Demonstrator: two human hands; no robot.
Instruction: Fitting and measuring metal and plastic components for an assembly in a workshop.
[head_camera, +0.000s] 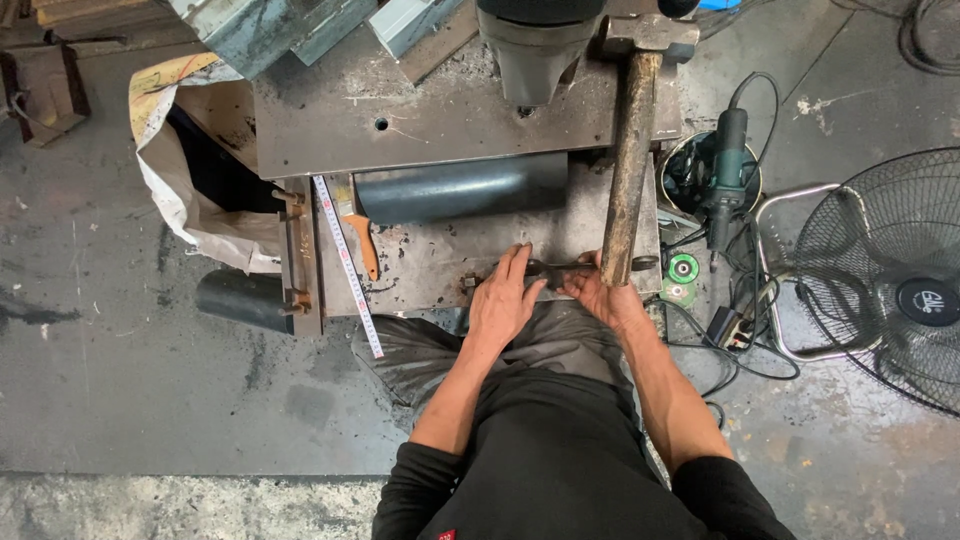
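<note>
Hammer handle (628, 170) and pipe (462, 187) block forward reach

fan (900, 290): right part cut off by the frame edge
dark rod (550, 268): mostly hidden under both hands
right hand (600, 292): fingertips hidden behind the hammer handle (628, 170)
hammer head (650, 35): top cut off at the far edge
</note>
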